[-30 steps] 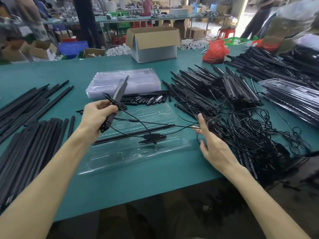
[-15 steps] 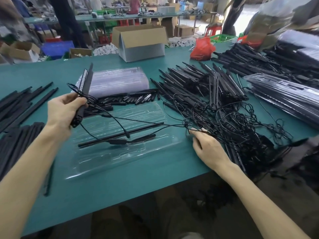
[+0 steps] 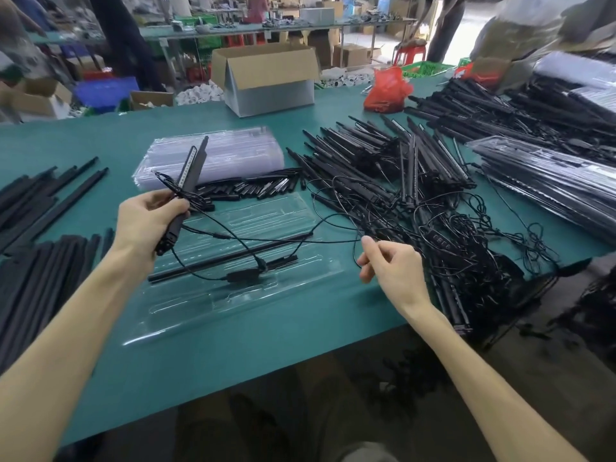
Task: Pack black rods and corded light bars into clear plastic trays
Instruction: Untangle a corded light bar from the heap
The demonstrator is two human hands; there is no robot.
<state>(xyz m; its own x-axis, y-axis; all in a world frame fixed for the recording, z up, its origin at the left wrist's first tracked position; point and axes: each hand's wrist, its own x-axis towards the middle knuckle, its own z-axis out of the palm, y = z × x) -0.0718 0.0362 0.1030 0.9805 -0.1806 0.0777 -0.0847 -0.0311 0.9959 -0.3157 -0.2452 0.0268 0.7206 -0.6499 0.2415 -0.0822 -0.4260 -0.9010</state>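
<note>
Two-handed untangling step, apparently. Grips light bars (image 3: 192,173) in left hand (image 3: 150,221), pinches cord (image 3: 336,241) in right hand (image 3: 391,270). Needs cord freed, bars laid in clear tray (image 3: 200,315).

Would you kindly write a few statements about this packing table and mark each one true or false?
1. The left hand grips a black light bar raised above the clear tray. True.
2. The right hand lies flat on the table, holding nothing. False: it is raised and pinches a thin black cord.
3. A long black rod lies in the clear tray. True.
4. The cardboard box stands at the table's near edge. False: it stands at the far edge, beyond the stack of trays.
</note>
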